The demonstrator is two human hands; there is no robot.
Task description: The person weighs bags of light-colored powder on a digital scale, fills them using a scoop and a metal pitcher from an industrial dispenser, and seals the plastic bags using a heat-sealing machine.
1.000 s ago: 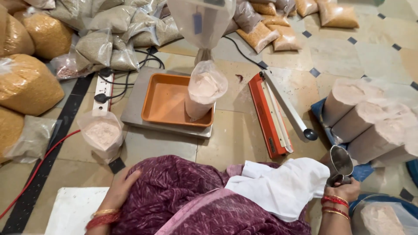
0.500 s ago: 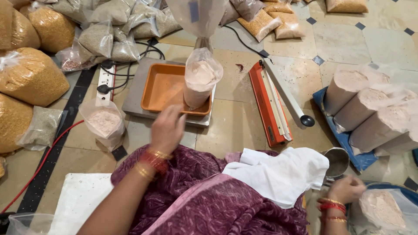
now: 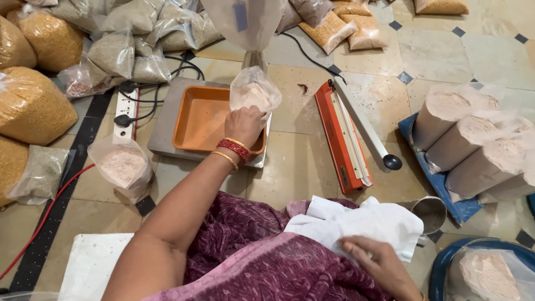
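Observation:
My left hand (image 3: pixel 244 125) is closed around the lower part of a clear plastic bag of pale pink powder (image 3: pixel 253 92). The bag stands upright in an orange tray (image 3: pixel 195 120) on a grey weighing scale (image 3: pixel 163 134), just under the spout of a hanging plastic hopper (image 3: pixel 245 22). My right hand (image 3: pixel 379 262) lies with its fingers spread on a white cloth (image 3: pixel 362 223) on my lap and holds nothing. A steel cup (image 3: pixel 430 213) sits on the floor to the right of the cloth.
An orange heat sealer (image 3: pixel 340 134) lies right of the scale. Filled powder bags (image 3: pixel 473 139) lean on a blue tray (image 3: pixel 409 131). Another powder bag (image 3: pixel 122 164), a power strip (image 3: pixel 125 108) and grain sacks (image 3: pixel 33 106) are at left. A blue tub (image 3: pixel 446 262) is at bottom right.
My left hand rose from my lap, reached forward and took hold of the bag on the tray. My right hand let go of the steel cup and moved onto the white cloth.

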